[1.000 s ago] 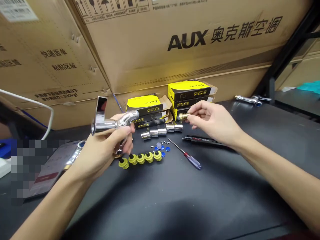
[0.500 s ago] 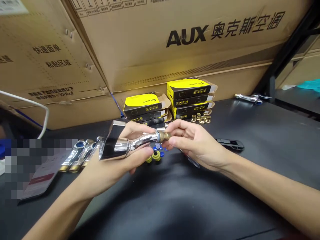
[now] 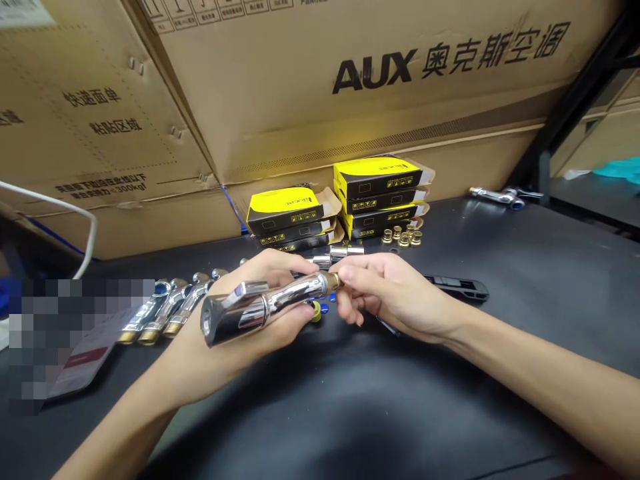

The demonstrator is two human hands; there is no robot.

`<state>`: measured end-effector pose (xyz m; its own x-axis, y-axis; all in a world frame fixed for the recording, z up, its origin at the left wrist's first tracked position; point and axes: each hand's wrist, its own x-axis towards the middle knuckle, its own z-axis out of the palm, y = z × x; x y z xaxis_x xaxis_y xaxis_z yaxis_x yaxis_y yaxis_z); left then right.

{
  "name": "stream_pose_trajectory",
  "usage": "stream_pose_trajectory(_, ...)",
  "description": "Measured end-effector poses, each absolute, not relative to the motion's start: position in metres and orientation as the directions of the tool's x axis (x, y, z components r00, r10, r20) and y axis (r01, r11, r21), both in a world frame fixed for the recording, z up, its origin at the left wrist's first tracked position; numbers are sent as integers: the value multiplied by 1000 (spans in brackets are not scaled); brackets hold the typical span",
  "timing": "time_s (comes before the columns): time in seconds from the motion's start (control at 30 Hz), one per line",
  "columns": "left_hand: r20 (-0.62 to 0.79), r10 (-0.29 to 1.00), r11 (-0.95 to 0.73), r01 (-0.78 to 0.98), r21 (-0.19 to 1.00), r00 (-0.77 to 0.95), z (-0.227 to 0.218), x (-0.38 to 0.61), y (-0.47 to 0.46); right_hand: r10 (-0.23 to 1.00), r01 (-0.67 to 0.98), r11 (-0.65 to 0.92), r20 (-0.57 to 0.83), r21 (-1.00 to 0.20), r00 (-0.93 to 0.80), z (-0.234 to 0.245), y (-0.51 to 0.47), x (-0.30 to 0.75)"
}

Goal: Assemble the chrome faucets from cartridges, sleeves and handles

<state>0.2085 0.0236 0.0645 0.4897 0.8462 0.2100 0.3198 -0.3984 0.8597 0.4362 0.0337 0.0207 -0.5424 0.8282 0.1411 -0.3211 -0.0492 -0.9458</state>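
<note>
A chrome faucet (image 3: pixel 295 291) lies across my left hand (image 3: pixel 215 370), whose fingers and thumb are wrapped round its body. Its dark, mirror-like wide end (image 3: pixel 220 322) points left toward me, with a short lever on top. At the other end is a brass fitting (image 3: pixel 332 282), pinched between the thumb and fingers of my right hand (image 3: pixel 400 293). The fitting touches the threaded tip; how far it is screwed on cannot be told. Below the hands, a yellow-green plug-like part (image 3: pixel 316 311) and small blue discs (image 3: pixel 325 309) are partly hidden.
Yellow-and-black boxes (image 3: pixel 383 180) stand in two stacks at the back, several brass fittings (image 3: pixel 404 239) beside them. More chrome faucet bodies (image 3: pixel 183 310) lie at left. A black tool (image 3: pixel 460 288) is at right, another chrome faucet (image 3: pixel 500 197) farther back. Large cartons (image 3: pixel 280 100) form a wall behind.
My left hand has rolled the faucet, so its lever now shows on top and its wide end sits lower. My right fingers have shifted their grip at the brass fitting.
</note>
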Motion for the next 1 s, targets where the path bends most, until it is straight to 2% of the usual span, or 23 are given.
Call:
stream_pose_trajectory(0.2,251,808,-491,373,788,534,60,206,22,869,-117,-26,35,-993,-494,24,29,431)
stream_pose_trajectory(0.27,254,814,-475,346,809,523,59,206,22,877,-143,-37,36,-989,-479,26,28,431)
stream_pose_trajectory(0.43,248,857,-412,311,857,451,59,207,25,845,-269,-8,137,-963,-517,30,27,435)
stream_pose_trajectory(0.53,245,834,-429,302,851,494,60,207,25,831,-214,-6,114,-977,-545,30,26,434)
stream_pose_trajectory(0.67,257,782,-485,295,824,568,61,209,23,837,-52,-27,6,-998,-547,30,23,430)
stream_pose_trajectory(0.73,252,786,-476,292,830,564,61,208,23,841,-61,-27,10,-998,-541,30,23,430)
stream_pose_trajectory(0.87,224,816,-432,307,848,532,61,208,23,823,-167,24,114,-986,-556,30,23,432)
stream_pose_trajectory(1.0,250,788,-481,308,821,563,61,208,22,823,-64,30,61,-998,-565,32,20,432)
